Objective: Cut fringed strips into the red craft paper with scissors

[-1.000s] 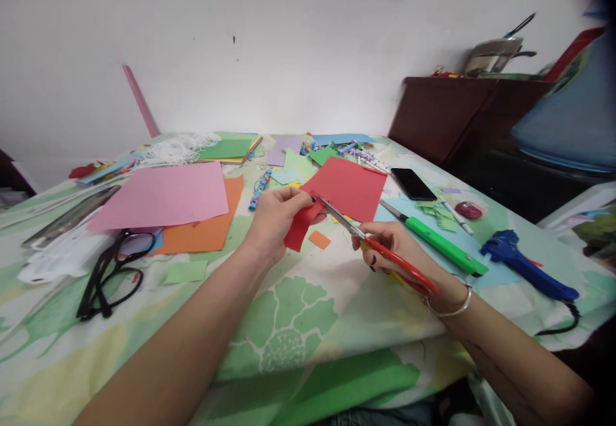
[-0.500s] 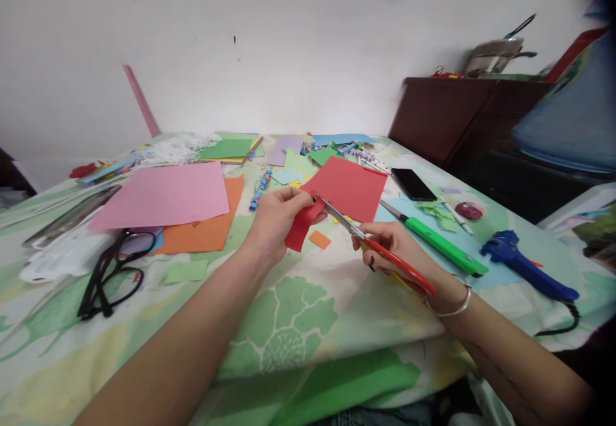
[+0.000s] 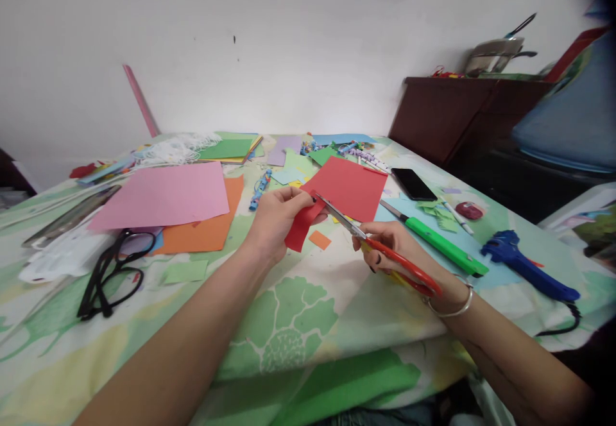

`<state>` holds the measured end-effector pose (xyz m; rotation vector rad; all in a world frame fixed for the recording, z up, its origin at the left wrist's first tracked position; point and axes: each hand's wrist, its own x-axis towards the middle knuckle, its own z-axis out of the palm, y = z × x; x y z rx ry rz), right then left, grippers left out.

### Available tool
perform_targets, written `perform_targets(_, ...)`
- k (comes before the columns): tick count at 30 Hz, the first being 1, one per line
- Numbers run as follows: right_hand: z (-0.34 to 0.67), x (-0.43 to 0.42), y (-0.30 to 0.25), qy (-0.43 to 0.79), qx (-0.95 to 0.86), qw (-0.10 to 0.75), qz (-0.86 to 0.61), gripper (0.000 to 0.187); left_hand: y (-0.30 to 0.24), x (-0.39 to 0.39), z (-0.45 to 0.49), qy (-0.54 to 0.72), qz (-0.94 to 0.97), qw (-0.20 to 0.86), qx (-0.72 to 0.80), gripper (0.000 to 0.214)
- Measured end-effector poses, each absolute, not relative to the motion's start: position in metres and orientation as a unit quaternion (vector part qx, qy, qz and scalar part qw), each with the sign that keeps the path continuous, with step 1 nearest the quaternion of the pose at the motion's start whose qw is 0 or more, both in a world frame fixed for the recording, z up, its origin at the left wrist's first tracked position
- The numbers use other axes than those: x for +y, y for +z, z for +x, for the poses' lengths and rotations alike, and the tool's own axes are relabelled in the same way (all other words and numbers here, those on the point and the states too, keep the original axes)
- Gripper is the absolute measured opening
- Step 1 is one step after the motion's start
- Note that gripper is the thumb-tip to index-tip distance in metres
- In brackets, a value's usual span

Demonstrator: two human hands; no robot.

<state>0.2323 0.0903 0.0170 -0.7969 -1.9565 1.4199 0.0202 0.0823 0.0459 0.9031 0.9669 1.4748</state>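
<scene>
One pair of black-framed glasses point(image 3: 99, 280) sits folded out at the left of this cloth-covered desk point(image 3: 356, 323), just in front of a big pink sheet point(image 3: 166, 195) that partly overlaps an orange sheet point(image 3: 212, 230). Next along, from where I'm standing, is the left hand point(image 3: 275, 221) – its grip is pinched on a red paper piece point(image 3: 299, 227), held up around the middle of the desk. A red sheet point(image 3: 353, 185) lies right behind; can't tell if the two are joined. Little orange scrap point(image 3: 319, 240) near the held piece. Then the scissors point(image 3: 344, 222), tips right at the red paper, handles wrapped in the right hand's point(image 3: 404, 241) grip – closed round them, bracelet on that wrist. Past that: a black phone point(image 3: 414, 184) further back, a green cutter point(image 3: 440, 243) near the right hand, and a blue glue gun point(image 3: 532, 269) at the far right.
</scene>
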Motion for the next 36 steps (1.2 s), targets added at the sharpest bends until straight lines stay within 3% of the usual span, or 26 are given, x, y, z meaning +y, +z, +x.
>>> perform_targets(5,0.2335,0.0897,0.0217,0.531,-0.743,0.29,-0.286,0.039,0.0479,0.0809,0.0211,0.624,0.377,0.551,0.406,0.012)
perform_targets(15,0.2343,0.0905,0.0219,0.527,-0.748,0.281,-0.29,0.049,0.0498,0.0799,0.0223,0.629,0.361,0.549,0.415,0.013)
perform_targets(36,0.2329,0.091,0.0178,0.532,-0.74,0.289,-0.293,0.034,0.0482,0.0803,0.0218,0.625,0.378,0.539,0.42,0.013)
